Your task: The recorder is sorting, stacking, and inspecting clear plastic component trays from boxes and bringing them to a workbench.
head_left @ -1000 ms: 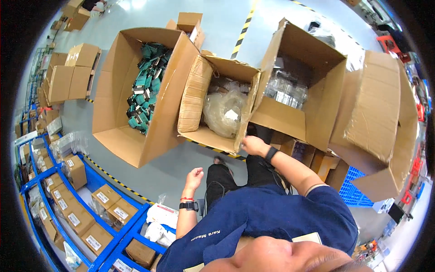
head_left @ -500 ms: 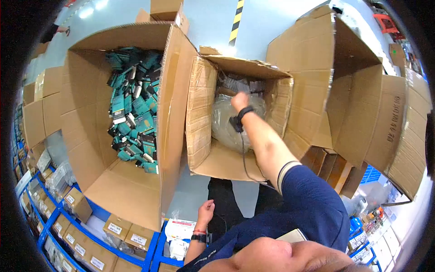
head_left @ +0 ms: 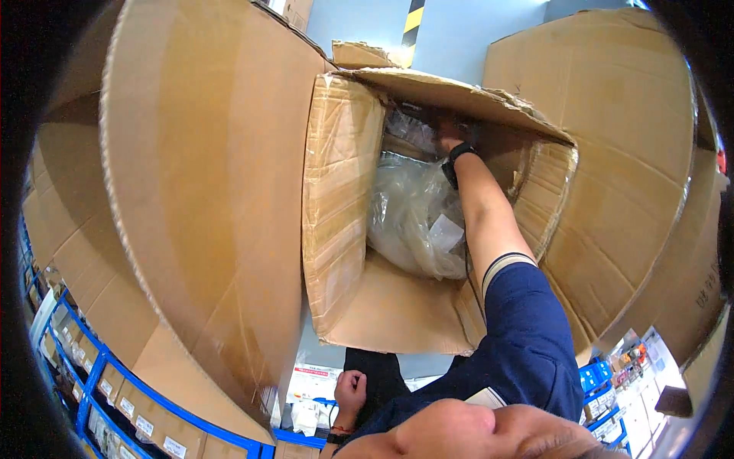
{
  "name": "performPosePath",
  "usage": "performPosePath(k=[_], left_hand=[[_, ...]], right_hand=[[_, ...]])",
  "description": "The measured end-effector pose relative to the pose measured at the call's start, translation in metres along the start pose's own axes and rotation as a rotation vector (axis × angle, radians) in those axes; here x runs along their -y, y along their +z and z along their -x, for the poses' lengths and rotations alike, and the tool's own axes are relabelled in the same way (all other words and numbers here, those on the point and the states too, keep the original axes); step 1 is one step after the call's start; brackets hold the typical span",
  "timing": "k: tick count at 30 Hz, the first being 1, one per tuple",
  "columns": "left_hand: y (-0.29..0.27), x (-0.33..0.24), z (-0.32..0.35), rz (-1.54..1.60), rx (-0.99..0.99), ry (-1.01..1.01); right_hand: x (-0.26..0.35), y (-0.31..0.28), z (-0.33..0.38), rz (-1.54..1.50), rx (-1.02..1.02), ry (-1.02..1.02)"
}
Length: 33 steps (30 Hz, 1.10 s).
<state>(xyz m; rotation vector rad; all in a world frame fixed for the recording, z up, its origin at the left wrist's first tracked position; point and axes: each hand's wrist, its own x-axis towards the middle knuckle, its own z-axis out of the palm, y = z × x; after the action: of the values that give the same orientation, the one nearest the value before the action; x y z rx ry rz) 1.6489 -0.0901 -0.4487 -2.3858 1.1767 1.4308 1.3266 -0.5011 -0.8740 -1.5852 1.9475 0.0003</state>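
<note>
My right arm reaches deep into an open brown cardboard box (head_left: 340, 191). Near the box's far wall, my right hand (head_left: 453, 136) is in shadow beside clear plastic packaging (head_left: 410, 130); its fingers are too dark to make out. A large crumpled clear plastic bag (head_left: 413, 214) fills much of the box's bottom, next to my wrist, and a small white paper piece (head_left: 446, 232) shows on it. My left hand (head_left: 350, 390) hangs by my dark trousers in a loose fist, with nothing visible in it.
A tall cardboard box (head_left: 214, 191) stands close on the left, its inside mostly hidden. Another big carton (head_left: 612, 153) rises on the right. Blue shelving (head_left: 95, 375) with small boxes lines the lower left. A yellow-and-black tape strip (head_left: 413, 30) marks the floor beyond.
My view has come down closer to the middle box. My right hand has gone deeper, toward the far wall. The teal packages in the left box have left view.
</note>
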Motion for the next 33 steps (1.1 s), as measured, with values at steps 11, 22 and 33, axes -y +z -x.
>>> performPosePath(k=[11, 22, 33], left_hand=[[0.003, -0.036, -0.014, 0.275, 0.068, -0.101], [-0.014, -0.195, -0.123, 0.631, 0.068, 0.273], [-0.003, -0.206, -0.17, 1.073, 0.374, -0.007]], right_hand=[[0.012, -0.12, 0.048, -1.106, 0.35, 0.228], [0.077, -0.204, 0.12, -1.583, 0.397, 0.098], [0.14, -0.157, 0.192, -1.149, 0.943, -0.143]])
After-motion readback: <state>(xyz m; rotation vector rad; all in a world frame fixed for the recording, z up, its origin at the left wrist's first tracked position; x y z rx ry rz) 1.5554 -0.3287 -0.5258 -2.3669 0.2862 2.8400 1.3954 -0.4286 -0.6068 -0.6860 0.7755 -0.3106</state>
